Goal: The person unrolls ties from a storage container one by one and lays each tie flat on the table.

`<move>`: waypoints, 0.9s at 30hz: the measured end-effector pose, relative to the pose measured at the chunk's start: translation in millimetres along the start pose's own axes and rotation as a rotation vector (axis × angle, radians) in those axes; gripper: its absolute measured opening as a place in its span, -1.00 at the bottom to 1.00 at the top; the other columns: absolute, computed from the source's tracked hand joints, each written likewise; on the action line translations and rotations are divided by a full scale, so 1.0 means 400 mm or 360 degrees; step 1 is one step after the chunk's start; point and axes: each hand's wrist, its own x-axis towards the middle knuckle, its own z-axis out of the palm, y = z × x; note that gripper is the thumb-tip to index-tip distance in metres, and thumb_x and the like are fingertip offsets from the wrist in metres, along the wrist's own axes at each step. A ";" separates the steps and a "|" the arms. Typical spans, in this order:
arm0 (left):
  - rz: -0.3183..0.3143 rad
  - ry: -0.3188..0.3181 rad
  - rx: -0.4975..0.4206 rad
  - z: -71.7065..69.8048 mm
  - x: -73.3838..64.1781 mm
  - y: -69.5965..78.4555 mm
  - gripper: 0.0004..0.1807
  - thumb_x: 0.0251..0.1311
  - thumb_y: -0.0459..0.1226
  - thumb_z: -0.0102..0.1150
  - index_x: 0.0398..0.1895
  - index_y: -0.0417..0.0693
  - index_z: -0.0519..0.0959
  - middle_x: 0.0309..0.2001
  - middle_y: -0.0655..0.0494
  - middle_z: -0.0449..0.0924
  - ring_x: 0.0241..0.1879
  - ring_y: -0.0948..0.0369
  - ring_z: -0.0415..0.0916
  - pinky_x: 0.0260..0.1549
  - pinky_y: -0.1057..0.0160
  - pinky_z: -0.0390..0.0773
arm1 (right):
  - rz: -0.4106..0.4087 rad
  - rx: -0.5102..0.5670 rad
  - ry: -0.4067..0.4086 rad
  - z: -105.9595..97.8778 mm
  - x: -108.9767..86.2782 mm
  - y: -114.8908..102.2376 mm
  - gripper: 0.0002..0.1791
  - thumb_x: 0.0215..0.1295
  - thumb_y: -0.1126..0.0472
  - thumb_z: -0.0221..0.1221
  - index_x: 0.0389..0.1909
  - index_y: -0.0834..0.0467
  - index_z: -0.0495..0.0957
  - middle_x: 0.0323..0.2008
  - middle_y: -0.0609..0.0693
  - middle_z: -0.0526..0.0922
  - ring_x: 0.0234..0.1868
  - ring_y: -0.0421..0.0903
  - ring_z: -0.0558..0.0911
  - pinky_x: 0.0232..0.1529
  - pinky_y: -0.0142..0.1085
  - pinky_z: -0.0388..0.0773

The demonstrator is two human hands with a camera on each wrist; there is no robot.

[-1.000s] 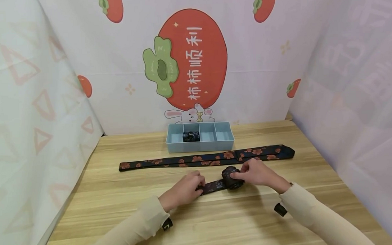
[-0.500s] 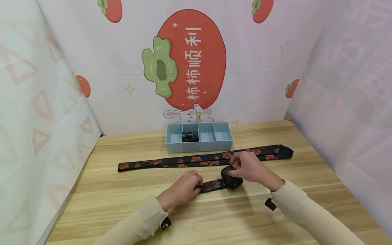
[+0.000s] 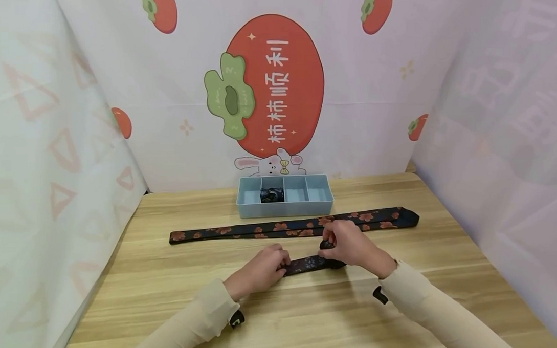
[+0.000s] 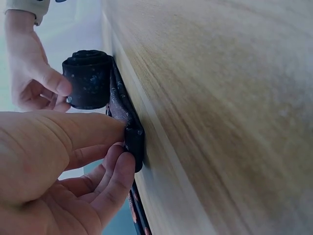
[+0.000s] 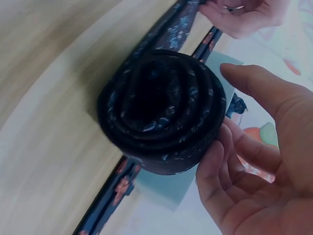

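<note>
A dark necktie with small pale flowers [image 3: 306,264] lies partly wound into a thick roll [image 5: 161,112], its flat tail running left along the wooden table. My left hand [image 3: 260,269] pinches the end of that tail, fingertips close to the tabletop in the left wrist view. Over the roll is my right hand [image 3: 350,245], which hides most of it in the head view. Its bent fingers [image 5: 212,164] rest against the roll's outer side, and its thumb [image 5: 244,78] lies by the upper edge. The coil's spiral face shows in the right wrist view.
Behind my hands a second necktie with orange flowers [image 3: 280,228] lies folded lengthwise across the table [image 3: 206,207]. Farther back stands a light blue divided box [image 3: 284,209]; a rolled dark necktie [image 3: 272,195] sits in its second compartment from the left. A printed cloth [image 3: 363,89] hangs behind.
My right hand has shifted from the roll's right side to over its top and now covers it more. My left hand stays at the tail; the box and second necktie have not moved.
</note>
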 end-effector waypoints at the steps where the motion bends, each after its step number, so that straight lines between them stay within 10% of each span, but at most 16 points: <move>1: 0.0005 0.0003 -0.0001 -0.001 -0.001 0.000 -0.89 0.39 -0.38 0.33 -0.08 -0.13 0.71 -0.13 0.05 0.62 -0.20 0.26 0.54 -0.17 0.30 0.64 | 0.0025 -0.0019 0.0010 -0.001 -0.004 0.001 -0.71 0.13 0.15 0.58 -0.33 0.15 0.64 -0.44 -0.07 0.59 -0.47 -0.31 0.46 -0.37 -0.36 0.51; 27: -0.0014 -0.0014 -0.0064 0.004 0.001 -0.017 -0.91 0.42 -0.36 0.30 -0.08 -0.11 0.70 -0.15 0.09 0.59 -0.23 0.32 0.48 -0.19 0.34 0.61 | 0.0256 0.0039 0.0100 -0.060 -0.076 0.127 -0.74 0.22 0.17 0.49 -0.20 0.21 0.68 -0.34 -0.02 0.67 -0.38 -0.24 0.55 -0.32 -0.33 0.56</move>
